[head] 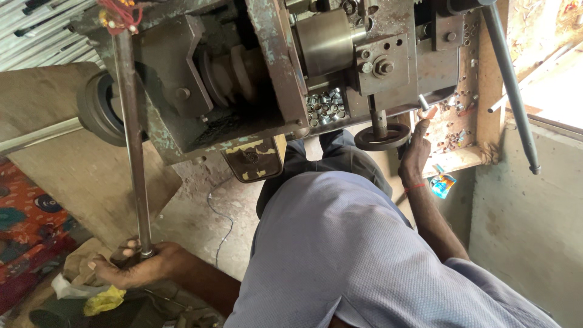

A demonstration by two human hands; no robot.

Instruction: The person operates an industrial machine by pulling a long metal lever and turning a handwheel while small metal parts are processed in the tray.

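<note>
Your grey shirt back [340,243] fills the near foreground; both arms reach out past it.

Left hand [136,267]: closed round the lower end of the long steel bar [135,152]. The bar runs from your fist up to the left end of the lathe-type machine [267,73], beside the stepped pulley [234,73]. It looks like solid stock, so I'd judge it stiff, heavy and probably oily-slick. You're holding the far end, so the leverage is all on that wrist; a grip closer to mid-length would carry better.

Right hand [416,152]: fingers extended up at the small lever [424,102] just right of the dark handwheel [382,136]. Fingertips touch or nearly touch it; I can't tell if they are wrapped round anything. It reads as mostly open.

Around: a tray of small shiny metal sleeves [325,108] under the chuck [325,39], light, loose and easily scattered. A long grey lever arm [513,91] hangs at right. Rags and a yellow cloth [103,300] lie by your left fist, with a patterned mat [27,225] on the floor.
</note>
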